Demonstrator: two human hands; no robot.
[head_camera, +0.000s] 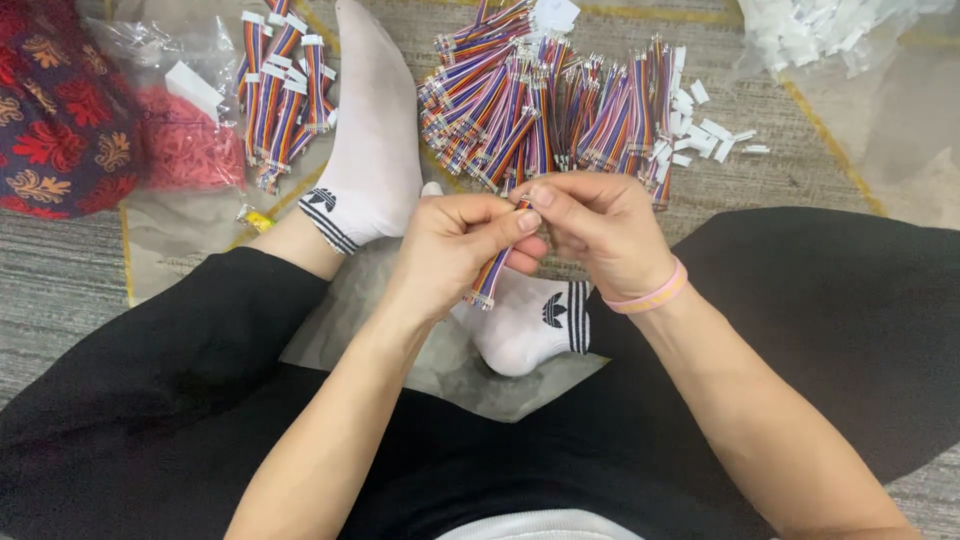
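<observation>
- left hand (455, 250) and right hand (600, 230) both pinching one short rainbow-striped ribbon cable (492, 275), held over the lap
- big pile of matching multicoloured cables (550, 105) on the floor just beyond the hands

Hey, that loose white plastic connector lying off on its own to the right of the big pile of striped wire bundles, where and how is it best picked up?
Probably pinch the small white plastic connector across its short sides, coming straight down from above. It lies flat on the grey woven mat, apart from the other white pieces and the pile of rainbow-striped wire bundles, so fingertips have room on both sides.
</observation>
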